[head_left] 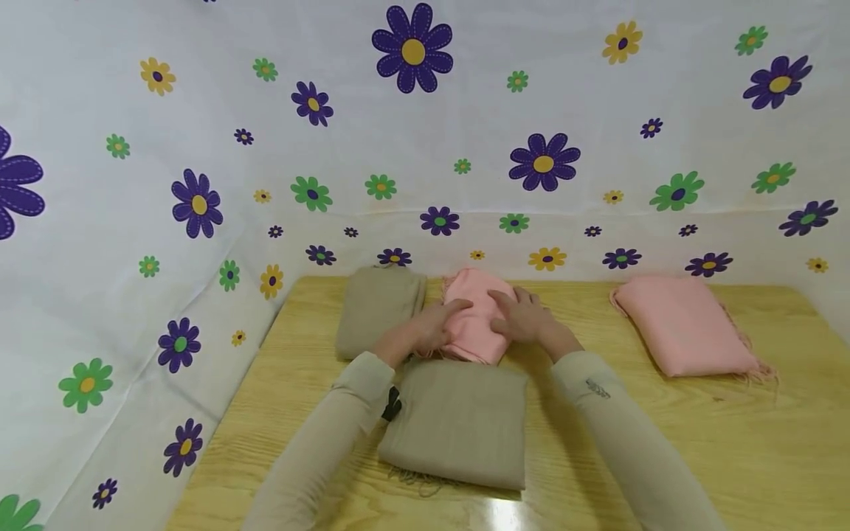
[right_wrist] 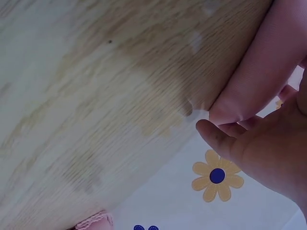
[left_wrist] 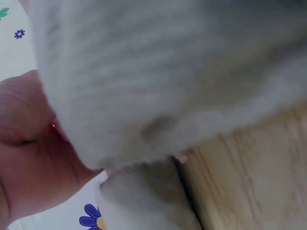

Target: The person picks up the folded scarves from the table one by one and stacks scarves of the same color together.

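Head view: the pink cloth (head_left: 478, 328), folded, lies just beyond the near beige cloth (head_left: 458, 424). The left hand (head_left: 425, 330) and right hand (head_left: 529, 321), fingers spread, touch the pink cloth's sides. Judged light, soft, liable to unfold; best taken by both sides, layers together. Left wrist view: sleeve (left_wrist: 144, 86) obscures the fingers; their state cannot be told. Right wrist view: thumb extended.

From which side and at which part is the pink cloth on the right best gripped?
Probably the pink cloth is best pinched midway along its left edge, from the left: that stretch looks smooth, while loose fringe trails from its right side.
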### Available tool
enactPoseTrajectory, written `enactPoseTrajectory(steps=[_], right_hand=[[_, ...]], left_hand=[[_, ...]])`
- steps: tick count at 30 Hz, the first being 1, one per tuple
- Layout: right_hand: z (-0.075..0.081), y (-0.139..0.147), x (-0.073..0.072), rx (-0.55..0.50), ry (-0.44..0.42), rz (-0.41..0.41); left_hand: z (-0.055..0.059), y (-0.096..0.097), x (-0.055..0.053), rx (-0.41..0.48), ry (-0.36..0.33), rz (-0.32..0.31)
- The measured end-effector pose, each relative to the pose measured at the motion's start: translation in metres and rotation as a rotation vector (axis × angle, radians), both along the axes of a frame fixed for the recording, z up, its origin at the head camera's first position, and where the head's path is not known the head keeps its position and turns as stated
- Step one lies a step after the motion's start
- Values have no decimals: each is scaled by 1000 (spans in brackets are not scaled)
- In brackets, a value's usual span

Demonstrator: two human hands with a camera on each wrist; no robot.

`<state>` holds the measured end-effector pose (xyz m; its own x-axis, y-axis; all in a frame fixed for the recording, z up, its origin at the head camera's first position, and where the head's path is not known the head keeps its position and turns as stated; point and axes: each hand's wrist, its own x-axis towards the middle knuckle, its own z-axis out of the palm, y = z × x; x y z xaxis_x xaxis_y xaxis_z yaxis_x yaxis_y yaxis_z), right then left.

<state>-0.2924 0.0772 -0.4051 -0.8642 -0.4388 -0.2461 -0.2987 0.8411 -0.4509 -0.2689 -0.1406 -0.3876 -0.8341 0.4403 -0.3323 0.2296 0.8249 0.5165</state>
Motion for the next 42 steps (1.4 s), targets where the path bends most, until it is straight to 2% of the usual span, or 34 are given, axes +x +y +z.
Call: enactPoseTrajectory(steps=[7, 14, 20, 24, 27, 29, 32, 35, 37, 39, 42], right_hand=[[0, 4, 1, 42, 14, -28], [-2, 4, 2, 48, 12, -40], [-7, 4, -2, 72, 6, -40], [-12, 5, -5, 68, -16, -43], [-13, 5, -4, 58, -35, -41], [-11, 5, -2, 51, -43, -37], [-7, 4, 2, 45, -49, -33], [-6, 4, 4, 46, -44, -34], [-6, 5, 4, 50, -45, -38], [-6, 6, 3, 57, -45, -40], [-6, 6, 3, 63, -52, -43]], left_hand=[[1, 2, -4, -54, 29, 29], [-3, 1, -10, -122, 91, -30], [-1, 1, -9, -131, 124, -40], [2, 2, -5, -156, 110, -7], [6, 3, 0, -160, 59, 38], [10, 5, 4, -167, 50, 66], [15, 8, 10, -219, 112, 98], [22, 14, 17, -315, 240, 135], [25, 20, 22, -386, 298, 159], [29, 25, 26, -421, 306, 171], [31, 32, 29, -428, 244, 169]])
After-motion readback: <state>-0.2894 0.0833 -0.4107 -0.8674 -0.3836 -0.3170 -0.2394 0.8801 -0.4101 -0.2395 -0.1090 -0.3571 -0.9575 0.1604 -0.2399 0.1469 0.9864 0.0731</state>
